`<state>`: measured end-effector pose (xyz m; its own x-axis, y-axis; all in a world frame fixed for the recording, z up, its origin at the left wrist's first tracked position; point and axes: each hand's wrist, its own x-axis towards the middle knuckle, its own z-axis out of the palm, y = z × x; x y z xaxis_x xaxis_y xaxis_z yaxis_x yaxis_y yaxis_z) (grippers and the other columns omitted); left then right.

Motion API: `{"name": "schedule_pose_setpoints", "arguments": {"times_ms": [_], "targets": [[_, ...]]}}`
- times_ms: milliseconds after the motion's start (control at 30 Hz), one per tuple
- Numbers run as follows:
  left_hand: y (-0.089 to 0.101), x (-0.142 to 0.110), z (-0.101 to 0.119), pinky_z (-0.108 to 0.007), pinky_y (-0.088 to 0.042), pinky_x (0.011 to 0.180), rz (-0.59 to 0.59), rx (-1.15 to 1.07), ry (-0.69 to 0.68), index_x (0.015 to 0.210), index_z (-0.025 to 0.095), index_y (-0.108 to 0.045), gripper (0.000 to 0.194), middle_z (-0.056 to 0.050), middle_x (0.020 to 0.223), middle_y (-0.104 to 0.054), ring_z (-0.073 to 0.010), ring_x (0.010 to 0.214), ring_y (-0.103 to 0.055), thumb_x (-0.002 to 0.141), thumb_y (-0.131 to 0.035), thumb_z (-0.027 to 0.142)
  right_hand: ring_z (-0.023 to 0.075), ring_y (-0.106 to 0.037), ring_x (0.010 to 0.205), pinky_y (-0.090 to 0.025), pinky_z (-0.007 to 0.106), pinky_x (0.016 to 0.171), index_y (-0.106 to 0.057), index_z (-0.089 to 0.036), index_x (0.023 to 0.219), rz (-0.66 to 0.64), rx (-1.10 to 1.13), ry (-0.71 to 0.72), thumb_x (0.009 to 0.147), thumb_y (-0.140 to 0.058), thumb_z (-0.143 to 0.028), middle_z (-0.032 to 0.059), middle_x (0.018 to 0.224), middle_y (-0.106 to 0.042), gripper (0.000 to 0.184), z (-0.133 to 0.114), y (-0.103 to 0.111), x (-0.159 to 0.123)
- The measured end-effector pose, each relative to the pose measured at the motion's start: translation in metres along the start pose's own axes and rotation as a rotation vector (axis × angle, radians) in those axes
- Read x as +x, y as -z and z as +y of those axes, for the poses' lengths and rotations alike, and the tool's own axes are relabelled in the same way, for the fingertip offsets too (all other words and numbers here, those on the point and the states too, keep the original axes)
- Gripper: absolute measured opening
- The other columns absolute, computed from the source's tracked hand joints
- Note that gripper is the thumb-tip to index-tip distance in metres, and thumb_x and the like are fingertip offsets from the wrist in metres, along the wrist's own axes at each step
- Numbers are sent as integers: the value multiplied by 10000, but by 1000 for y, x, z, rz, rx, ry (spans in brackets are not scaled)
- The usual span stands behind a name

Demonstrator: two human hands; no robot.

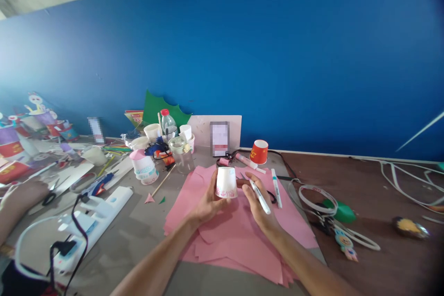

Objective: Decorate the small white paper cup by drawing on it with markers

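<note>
A white paper cup (226, 181) with pink marks around its lower rim is upside down, held in my left hand (208, 204), thumb at the rim. In my right hand (257, 206) I grip a white marker pen (261, 198), slanted beside the cup. The fingers of that hand are close to the cup; whether they touch it I cannot tell. Both hands are over a loose stack of pink paper (239, 249). Another white marker (276, 188) with a teal band lies on the paper to the right. A dark loop, partly hidden, shows by my right hand.
Behind the paper stand a red paper cup (259, 152) and a phone (219, 139). To the left are a glass jar (183, 157), stacked cups (144, 169) and a power strip (100, 226). Another person's hand (26, 196) is at far left. Cables (319, 198) lie right.
</note>
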<state>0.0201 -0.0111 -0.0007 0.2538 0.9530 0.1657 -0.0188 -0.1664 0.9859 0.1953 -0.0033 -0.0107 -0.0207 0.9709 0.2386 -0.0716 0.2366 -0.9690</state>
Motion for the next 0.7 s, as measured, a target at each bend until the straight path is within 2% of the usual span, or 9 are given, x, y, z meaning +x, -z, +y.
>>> {"name": "schedule_pose_setpoints", "arguments": {"times_ms": [133,233,300,367,400,467,533,633,700], "targets": [[-2,-1,3,-507,-392,1116,-46,142,-75,1536,279,-201,969,-134,1546,-371,-365,1398,-390,751,-725,499,282,-607,1177,-506,433,972,-455,-219,1349,-89,-23,78,876,-629,-470,132,1274,-624,563,6,-2,-2],[-1,-4,-1,-521,-334,1159,-100,279,-79,1545,292,-169,1028,-137,1583,-305,-381,1456,-289,720,-767,432,313,-552,1245,-461,478,1034,-474,-213,1345,-65,-128,139,851,-660,-454,152,1343,-567,580,13,-2,-2],[0,-5,-6,-527,-307,1174,-117,267,-97,1543,277,-178,1065,-151,1573,-319,-387,1462,-273,688,-798,415,332,-529,1264,-438,517,1052,-480,-207,1343,-28,-188,157,852,-656,-452,164,1355,-551,576,16,-2,-2],[1,-4,-12,-509,-323,1168,-65,173,-127,1520,256,-243,1019,-159,1519,-401,-373,1426,-347,687,-796,450,341,-517,1272,-425,545,1059,-466,-197,1355,5,-210,177,861,-645,-443,176,1357,-541,580,17,-1,-2],[3,-3,-14,-489,-355,1150,33,101,-138,1487,248,-314,921,-154,1450,-479,-353,1377,-422,718,-764,482,343,-516,1272,-422,552,1062,-458,-189,1362,18,-210,190,865,-641,-438,183,1359,-536,585,18,0,-2],[7,1,-18,-455,-400,1109,157,69,-127,1439,240,-366,703,-150,1386,-517,-303,1315,-489,845,-620,518,342,-524,1260,-419,559,1066,-451,-182,1367,47,-208,207,866,-641,-429,188,1351,-536,590,19,0,-1],[16,6,-18,-445,-448,1045,444,50,-69,1343,237,-446,583,-132,1276,-577,-280,1232,-553,850,-616,499,342,-535,1244,-417,563,1066,-462,-181,1358,67,-216,209,858,-649,-429,185,1339,-546,589,20,0,-1],[36,14,-14,-440,-417,1067,865,179,33,1318,242,-412,577,-138,1371,-482,-274,1314,-477,827,-648,429,348,-553,1218,-436,569,1046,-485,-188,1338,62,-226,218,850,-657,-437,186,1338,-560,575,21,0,-1],[53,19,-9,-458,-359,1114,1042,314,92,1339,243,-359,614,-143,1442,-391,-278,1378,-390,822,-659,383,360,-558,1215,-447,578,1029,-488,-188,1335,46,-230,230,849,-654,-447,195,1346,-560,575,21,-1,-1]]}}
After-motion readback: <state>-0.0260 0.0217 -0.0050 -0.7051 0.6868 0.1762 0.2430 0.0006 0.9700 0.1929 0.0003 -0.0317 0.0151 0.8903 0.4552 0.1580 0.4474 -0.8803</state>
